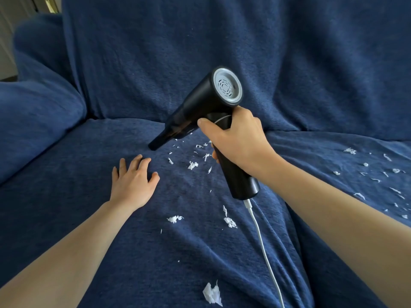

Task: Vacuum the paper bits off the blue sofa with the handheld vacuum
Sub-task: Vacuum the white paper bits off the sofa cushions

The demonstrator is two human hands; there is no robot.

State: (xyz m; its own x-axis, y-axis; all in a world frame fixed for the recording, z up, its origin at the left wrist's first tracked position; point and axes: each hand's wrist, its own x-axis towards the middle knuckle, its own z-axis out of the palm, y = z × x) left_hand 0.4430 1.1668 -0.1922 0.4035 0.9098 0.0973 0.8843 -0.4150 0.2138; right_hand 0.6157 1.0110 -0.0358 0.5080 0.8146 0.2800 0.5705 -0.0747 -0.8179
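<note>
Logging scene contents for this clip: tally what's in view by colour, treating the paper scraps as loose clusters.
Black: 1, the handheld vacuum, gripped by the right hand
Blue: 1, the sofa, with the left hand resting on it
White: 3, the cord, paper bits on the middle seat, paper bits on the right seat
Total: 5

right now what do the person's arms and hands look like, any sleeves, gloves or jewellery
Both forearms are bare as far as the frame shows, no sleeves in view. The left hand and right hand wear no gloves, and no rings, watch or bracelet are visible. Nails look short and unpainted.
</note>
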